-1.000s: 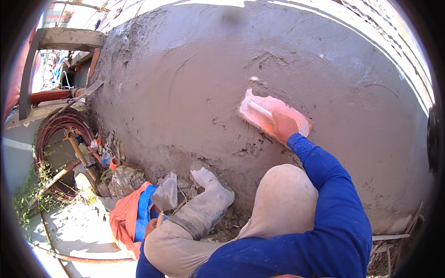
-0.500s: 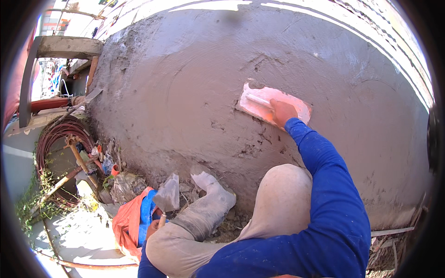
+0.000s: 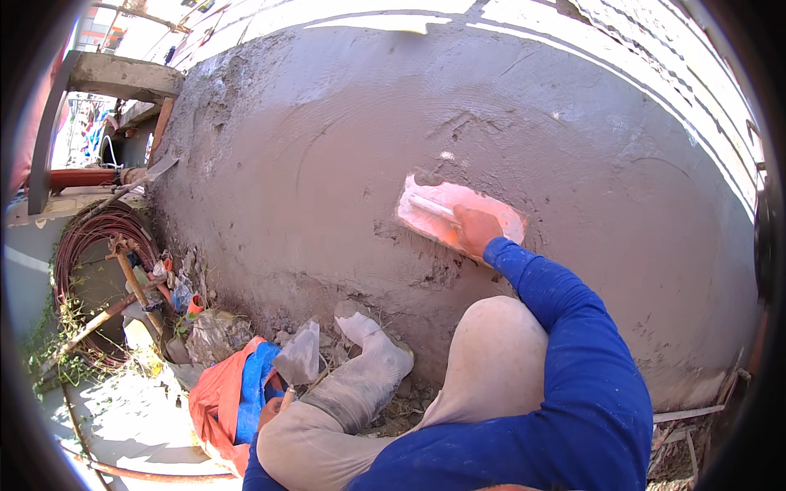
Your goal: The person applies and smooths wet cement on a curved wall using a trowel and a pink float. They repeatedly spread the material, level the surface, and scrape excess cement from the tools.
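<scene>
My right hand (image 3: 476, 230) is closed round the handle of a pinkish plastering float (image 3: 501, 214), whose face lies against the wet grey plastered wall (image 3: 270, 164). The float is tilted, its left end higher, with a worn notch in the upper edge. Rough, pitted plaster shows just below it. Low on the left, my left hand (image 3: 270, 409) grips the wooden handle of a pointing trowel (image 3: 298, 357); my knee partly hides that hand. The trowel's grey blade points up, away from the wall surface being rubbed.
An orange and blue sack (image 3: 219, 401) lies beside my left hand. Farther left are a coil of reddish hose or cable (image 3: 70, 262), wooden sticks (image 3: 102, 323) and plastic litter. A concrete ledge (image 3: 123, 78) juts out at upper left. My bent knees are close to the wall.
My right hand has slid the float down and to the left along the wall. My left hand still holds the trowel low at the left.
</scene>
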A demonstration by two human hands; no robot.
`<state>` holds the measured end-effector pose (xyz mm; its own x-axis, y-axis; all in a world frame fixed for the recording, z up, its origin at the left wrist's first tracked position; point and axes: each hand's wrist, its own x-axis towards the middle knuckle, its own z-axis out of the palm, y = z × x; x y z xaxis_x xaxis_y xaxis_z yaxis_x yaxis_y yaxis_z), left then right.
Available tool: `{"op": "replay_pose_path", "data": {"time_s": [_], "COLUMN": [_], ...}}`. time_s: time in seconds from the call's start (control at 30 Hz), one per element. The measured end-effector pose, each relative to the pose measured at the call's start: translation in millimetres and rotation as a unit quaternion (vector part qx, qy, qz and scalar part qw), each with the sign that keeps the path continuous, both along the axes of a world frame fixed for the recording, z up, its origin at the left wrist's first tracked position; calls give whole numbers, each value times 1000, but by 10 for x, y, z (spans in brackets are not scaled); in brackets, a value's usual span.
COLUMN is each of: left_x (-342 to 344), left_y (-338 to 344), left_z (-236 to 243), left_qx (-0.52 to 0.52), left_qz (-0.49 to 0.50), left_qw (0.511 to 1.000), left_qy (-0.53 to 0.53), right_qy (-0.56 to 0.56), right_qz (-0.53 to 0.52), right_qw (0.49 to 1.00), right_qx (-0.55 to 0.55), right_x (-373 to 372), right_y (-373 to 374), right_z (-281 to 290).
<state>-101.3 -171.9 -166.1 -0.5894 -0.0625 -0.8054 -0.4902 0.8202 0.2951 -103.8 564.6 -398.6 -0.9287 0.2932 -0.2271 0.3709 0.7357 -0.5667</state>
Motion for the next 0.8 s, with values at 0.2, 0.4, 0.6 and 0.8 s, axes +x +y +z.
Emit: {"op": "replay_pose_path", "data": {"time_s": [0.2, 0.4, 0.6, 0.8], "left_x": [-30, -24, -61, -313], "left_y": [153, 85, 155, 317], "left_z": [35, 32, 22, 234], "left_qx": [51, -13, 18, -58], "left_qz": [19, 0, -43, -140], "left_qw": [998, 1000, 999, 987], "left_qy": [25, -4, 23, 47], "right_qy": [-63, -107, -86, -62], "right_qz": [-23, -288, -310, -214], "right_qw": [997, 949, 943, 975], "right_qx": [43, 67, 86, 11], "right_x": [-77, 614, 904, 524], "right_y": [362, 1433, 1518, 766], "right_z": [-254, -370, -315, -132]}}
